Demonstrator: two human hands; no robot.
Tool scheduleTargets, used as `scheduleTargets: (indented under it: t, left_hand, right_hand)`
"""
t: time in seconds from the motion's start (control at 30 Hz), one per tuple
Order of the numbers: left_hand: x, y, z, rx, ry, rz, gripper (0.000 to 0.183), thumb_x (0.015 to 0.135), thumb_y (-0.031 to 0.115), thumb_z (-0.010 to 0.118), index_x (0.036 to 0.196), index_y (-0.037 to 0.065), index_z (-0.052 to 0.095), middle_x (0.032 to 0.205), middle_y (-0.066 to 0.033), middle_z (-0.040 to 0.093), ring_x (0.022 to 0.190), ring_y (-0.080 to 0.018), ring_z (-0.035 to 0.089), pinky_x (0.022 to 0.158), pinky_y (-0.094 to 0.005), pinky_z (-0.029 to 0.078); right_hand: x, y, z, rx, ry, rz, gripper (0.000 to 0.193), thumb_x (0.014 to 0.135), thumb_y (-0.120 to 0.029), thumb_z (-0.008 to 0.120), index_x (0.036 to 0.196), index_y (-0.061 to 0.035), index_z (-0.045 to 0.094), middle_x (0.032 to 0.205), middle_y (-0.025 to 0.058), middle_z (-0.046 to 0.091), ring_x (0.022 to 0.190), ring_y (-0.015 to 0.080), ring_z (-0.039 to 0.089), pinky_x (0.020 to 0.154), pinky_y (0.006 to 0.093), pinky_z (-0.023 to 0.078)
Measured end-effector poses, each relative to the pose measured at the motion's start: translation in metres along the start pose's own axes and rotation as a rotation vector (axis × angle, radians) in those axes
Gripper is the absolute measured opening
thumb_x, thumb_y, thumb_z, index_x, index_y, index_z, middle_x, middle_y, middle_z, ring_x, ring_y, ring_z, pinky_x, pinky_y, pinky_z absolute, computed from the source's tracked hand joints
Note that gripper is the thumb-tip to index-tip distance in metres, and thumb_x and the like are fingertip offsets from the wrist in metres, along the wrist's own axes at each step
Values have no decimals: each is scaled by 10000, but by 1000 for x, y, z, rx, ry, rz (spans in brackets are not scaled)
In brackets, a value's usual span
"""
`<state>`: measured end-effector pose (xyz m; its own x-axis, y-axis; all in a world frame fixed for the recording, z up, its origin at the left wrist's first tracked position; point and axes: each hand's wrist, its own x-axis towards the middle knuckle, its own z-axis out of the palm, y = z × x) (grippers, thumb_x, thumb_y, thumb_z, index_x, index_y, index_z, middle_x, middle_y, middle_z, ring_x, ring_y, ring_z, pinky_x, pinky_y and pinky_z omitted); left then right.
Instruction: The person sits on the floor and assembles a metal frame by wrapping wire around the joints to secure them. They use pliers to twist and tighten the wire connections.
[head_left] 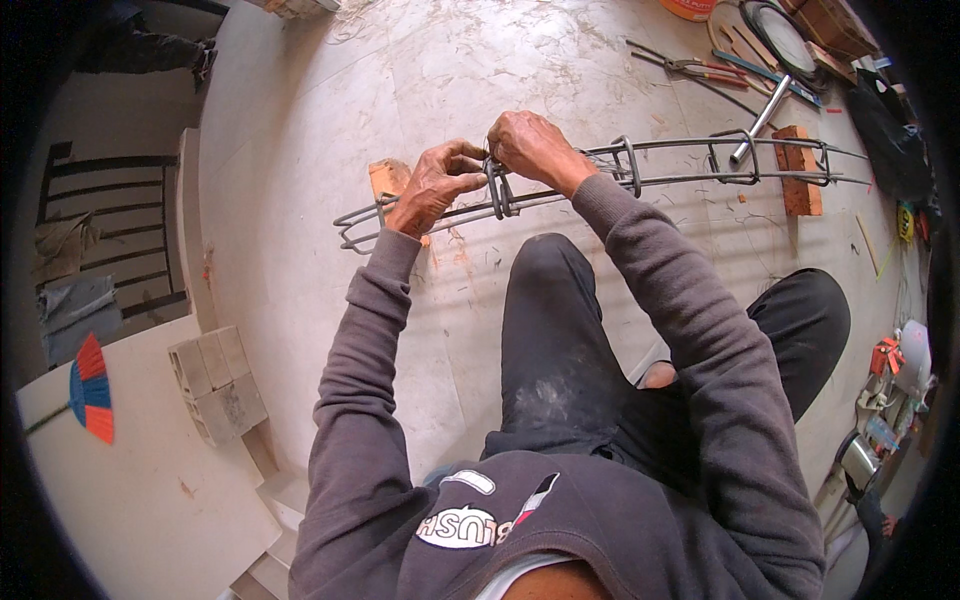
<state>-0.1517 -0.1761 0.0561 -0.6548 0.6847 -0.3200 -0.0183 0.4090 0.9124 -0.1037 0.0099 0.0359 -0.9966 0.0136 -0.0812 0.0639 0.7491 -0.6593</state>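
Note:
A long rebar cage (690, 181), made of dark steel bars with bent stirrups around them, lies across in front of me. My left hand (432, 190) is near its left end, thumb and fingertips closed at a stirrup (497, 192). Just right of it, my right hand (533, 148) is closed over the top of the same stirrup. Whatever its fingers pinch is hidden. Thin wires (600, 157) show beside the right wrist, among the bars. One orange brick (390, 178) is under the cage's left part and another brick (800, 200) under its right part.
Long-handled red pincers (700, 70), a metal pipe (762, 118) and a coil of wire (785, 35) lie at the far right. Grey blocks (218, 385) and a red-and-blue fan-shaped broom (92, 388) are at the left. Tools and an orange-red clamp (885, 356) line the right side.

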Motion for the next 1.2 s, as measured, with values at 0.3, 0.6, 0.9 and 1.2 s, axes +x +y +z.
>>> scheduleTargets:
  t: [0.3,0.6,0.9,1.2]
  left_hand:
    - [1,-11,3,60,43,111,351,782,54,714,1119,-9,638,852,-78,685,794,-125,615,734,-273,497]
    - [2,-25,10,58,136,217,235,803,-33,656,1033,14,668,766,-31,662,713,-81,580,662,-245,473]
    - [3,-11,-1,22,22,74,267,797,160,750,1003,35,634,852,-46,679,797,-104,588,713,-262,468]
    - [0,7,12,33,128,88,168,789,109,738,891,27,632,696,-13,613,651,-70,523,594,-235,397]
  right_hand:
    - [1,1,4,0,62,-44,191,831,-115,575,797,30,694,821,279,670,832,425,676,736,485,542]
    - [7,7,12,49,73,-71,195,845,-129,577,828,-6,727,829,264,682,824,403,686,752,464,553]
    - [1,-8,4,43,48,24,200,842,-117,575,891,-32,749,857,237,699,840,370,701,761,440,564]
    - [0,-10,5,22,68,-21,158,806,-99,593,825,-51,742,819,232,693,823,372,700,734,440,567]
